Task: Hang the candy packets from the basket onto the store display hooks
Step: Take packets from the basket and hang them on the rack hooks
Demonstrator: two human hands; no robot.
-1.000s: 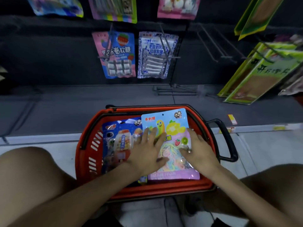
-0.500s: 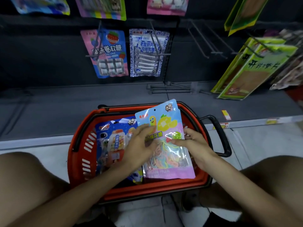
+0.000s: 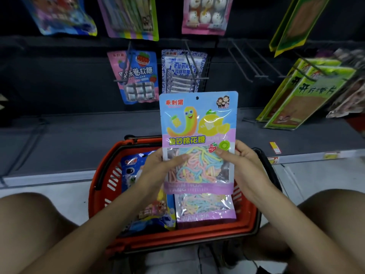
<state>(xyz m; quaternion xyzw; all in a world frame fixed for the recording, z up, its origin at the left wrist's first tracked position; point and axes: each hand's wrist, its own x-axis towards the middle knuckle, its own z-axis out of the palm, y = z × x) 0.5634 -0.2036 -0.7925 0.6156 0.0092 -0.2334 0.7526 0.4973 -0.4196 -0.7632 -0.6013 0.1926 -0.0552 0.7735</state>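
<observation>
A candy packet is held upright above the basket, below the display hooks.

Over the red plastic basket [image 3: 99, 194], a pastel blue-and-purple candy packet [image 3: 198, 135] is clamped at its lower sides by the left hand [image 3: 158, 167] and right hand [image 3: 246, 165], long axis vertical. Its hang hole [image 3: 197, 98] is kept uppermost; the bare black wire hooks [image 3: 250, 66] lie above and rightward, judged nearer the right hand.

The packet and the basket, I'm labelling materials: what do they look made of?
Packet: thin glossy plastic film, likely; it shows glare streaks and a clear window onto the candy. Basket: red moulded plastic, apparently rigid, with slotted walls and a smooth rim.
</observation>
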